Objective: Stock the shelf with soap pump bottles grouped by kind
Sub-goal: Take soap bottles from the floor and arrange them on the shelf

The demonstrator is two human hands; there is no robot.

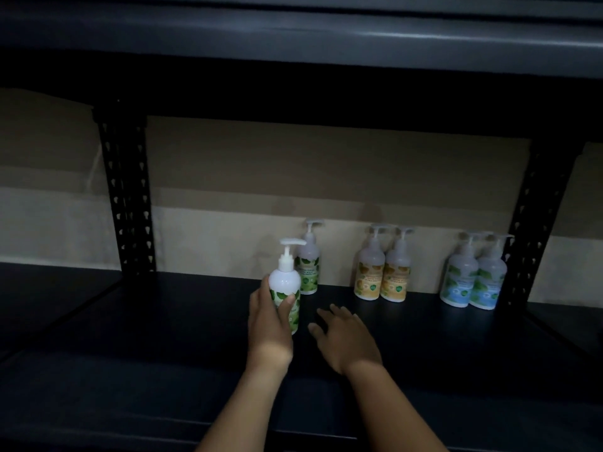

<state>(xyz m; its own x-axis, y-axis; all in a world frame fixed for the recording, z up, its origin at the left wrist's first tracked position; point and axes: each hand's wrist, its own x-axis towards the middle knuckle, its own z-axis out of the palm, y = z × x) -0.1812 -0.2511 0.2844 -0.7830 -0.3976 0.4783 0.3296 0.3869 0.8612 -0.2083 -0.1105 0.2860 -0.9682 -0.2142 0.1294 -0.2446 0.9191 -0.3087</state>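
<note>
Head view, dim lighting. Left hand [272, 313] grasps a green-label pump bottle [285, 288] around its lower body, thumb across the front of the label and fingers wrapped behind. Bottle is upright, pump spout pointing right; whether its base touches the shelf [424, 347] cannot be told, as the hand covers it. It stands just in front of, and slightly left of, a second green-label bottle [308, 261] placed at the back of the shelf against the cardboard backing [228, 243].

Right hand [346, 336] is released: fingers extended and slightly spread, palm down, low over the dark shelf surface just right of the held bottle. It grasps nothing. Contact with the shelf cannot be confirmed.

Further right along the back stand two orange-label bottles [383, 272], side by side and touching. Well apart from these, near the right upright post [535, 230], stand two blue-label bottles [473, 278], also side by side and touching. All shelved bottles are upright with pump heads on.

Left upright post [125, 190] is black, perforated metal. An upper shelf [293, 37] overhangs the bay. Label text is too blurred to read.
</note>
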